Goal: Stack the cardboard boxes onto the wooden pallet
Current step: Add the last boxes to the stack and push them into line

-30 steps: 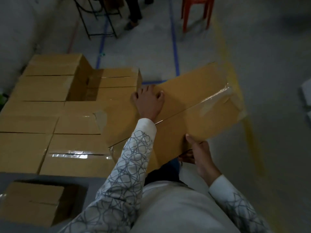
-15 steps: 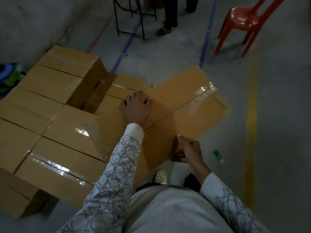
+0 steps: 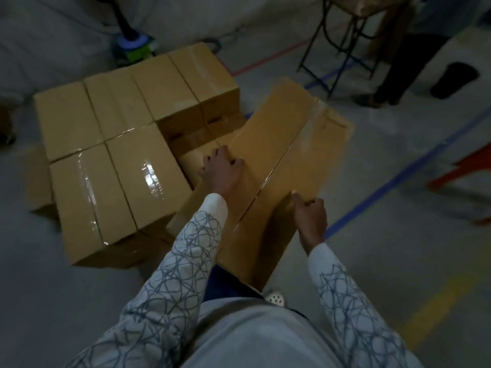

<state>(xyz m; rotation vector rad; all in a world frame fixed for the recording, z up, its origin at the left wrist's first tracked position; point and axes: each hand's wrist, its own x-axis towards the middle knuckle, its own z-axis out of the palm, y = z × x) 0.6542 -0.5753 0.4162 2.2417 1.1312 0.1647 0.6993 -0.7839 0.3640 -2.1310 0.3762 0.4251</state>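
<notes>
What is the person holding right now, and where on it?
A taped cardboard box, with both hands: the left hand curls over its left top edge, and the right hand grips its near right corner, thumb on top.

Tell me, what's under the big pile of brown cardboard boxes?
Beneath the pile of brown cardboard boxes, a lower layer of boxes shows. Anything under those is covered.

"What are you standing on?"

"A grey concrete floor (image 3: 79,301). The stack of cardboard boxes (image 3: 119,155) stands on it."

"And around the stack?"

"To its right, a blue tape line (image 3: 398,180) and a red chair (image 3: 462,168). Nearer you, a yellow line (image 3: 430,314)."
</notes>
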